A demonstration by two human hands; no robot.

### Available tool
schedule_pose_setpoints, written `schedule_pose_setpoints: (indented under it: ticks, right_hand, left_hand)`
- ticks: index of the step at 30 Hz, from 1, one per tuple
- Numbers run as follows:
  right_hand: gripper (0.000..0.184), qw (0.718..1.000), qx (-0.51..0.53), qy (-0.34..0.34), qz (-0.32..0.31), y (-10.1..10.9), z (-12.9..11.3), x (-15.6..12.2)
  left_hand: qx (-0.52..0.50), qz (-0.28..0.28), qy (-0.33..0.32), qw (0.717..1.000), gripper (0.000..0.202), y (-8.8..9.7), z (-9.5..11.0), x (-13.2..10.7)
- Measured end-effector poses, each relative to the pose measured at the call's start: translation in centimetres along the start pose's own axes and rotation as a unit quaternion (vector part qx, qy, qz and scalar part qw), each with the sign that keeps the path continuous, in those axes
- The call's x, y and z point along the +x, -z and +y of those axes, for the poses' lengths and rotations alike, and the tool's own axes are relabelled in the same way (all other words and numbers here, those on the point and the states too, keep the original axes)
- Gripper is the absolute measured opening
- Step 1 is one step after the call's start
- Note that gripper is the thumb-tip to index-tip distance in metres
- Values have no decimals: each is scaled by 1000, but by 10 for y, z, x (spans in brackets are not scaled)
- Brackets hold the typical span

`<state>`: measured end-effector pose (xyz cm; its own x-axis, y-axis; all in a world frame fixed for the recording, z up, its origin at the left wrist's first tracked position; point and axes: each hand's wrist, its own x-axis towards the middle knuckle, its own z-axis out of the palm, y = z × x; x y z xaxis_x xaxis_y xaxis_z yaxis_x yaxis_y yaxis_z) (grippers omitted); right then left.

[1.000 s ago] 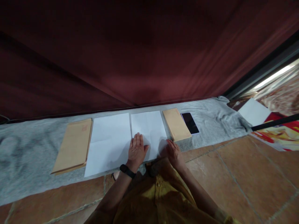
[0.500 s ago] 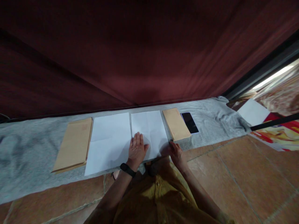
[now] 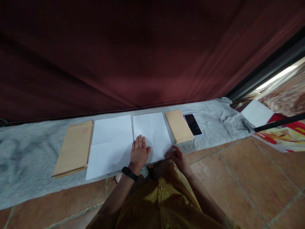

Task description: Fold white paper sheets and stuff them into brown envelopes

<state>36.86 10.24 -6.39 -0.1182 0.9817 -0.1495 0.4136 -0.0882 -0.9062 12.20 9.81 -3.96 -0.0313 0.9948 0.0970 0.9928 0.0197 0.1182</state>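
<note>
The left hand [image 3: 138, 152] lies flat on the near half of a creased white sheet [image 3: 152, 127], palm down, fingers straight and close together with the thumb out to the side. A black wristband [image 3: 129, 173] circles that wrist. The right hand [image 3: 179, 157] sits at the sheet's near right corner with its fingers curled down. Whether they nip the paper's edge or only touch it cannot be told.

The sheet lies on a grey cloth [image 3: 28, 152] spread along the tiled floor [image 3: 238, 171] at the foot of a dark red curtain [image 3: 143, 57]. Just beside it on the left lies a larger white sheet [image 3: 111, 143], the two edges almost meeting.

Two brown envelopes flank the papers. The big envelope [image 3: 73, 148] lies flat against the larger sheet's left edge. The small envelope [image 3: 178, 125] lies just right of the creased sheet. Both look closed and flat, and what they hold cannot be seen. A dark phone [image 3: 192, 124] rests screen up, just beside the small envelope's right edge.

Well apart to the right, off the cloth, another white paper [image 3: 256, 112] lies beside some red and yellow printed material [image 3: 286, 135].
</note>
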Motion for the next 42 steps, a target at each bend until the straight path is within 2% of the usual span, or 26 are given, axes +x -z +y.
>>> schedule_pose_setpoints:
  ticks: [4,7,11,14,18,21,27,33,42]
  right_hand:
    - [63,993,108,-31,-33,1,-4,-2]
    - [68,984,165,-52,-45,0,-9,-4]
    - [68,971,219,-86,-47,0,-16,-6]
    - [65,963,239,-109,-60,4,-20,-6]
    - [61,957,247,-120,-89,14,-27,-7]
    - [60,953,250,-130,-111,21,-31,-9]
    - [58,932,285,-177,-135,31,-39,-18]
    - [53,931,286,-171,-150,37,-50,-21]
    - [44,925,304,-165,-157,42,-67,-22]
  left_hand:
    - [-4,-3,-2,1000,58,4,0,-1]
    - [-22,-9,-6,1000,53,7,-2,-2]
    - [-61,-11,-19,998,50,10,-12,-5]
    - [-103,-4,-54,993,51,13,-26,-11]
    - [-155,0,-82,984,68,20,-45,-23]
    - [-178,-5,-86,980,70,25,-57,-33]
    - [-185,0,-96,978,66,20,-74,-47]
    - [-174,27,-102,979,59,13,-71,-43]
    - [-197,-4,-110,974,68,12,-70,-38]
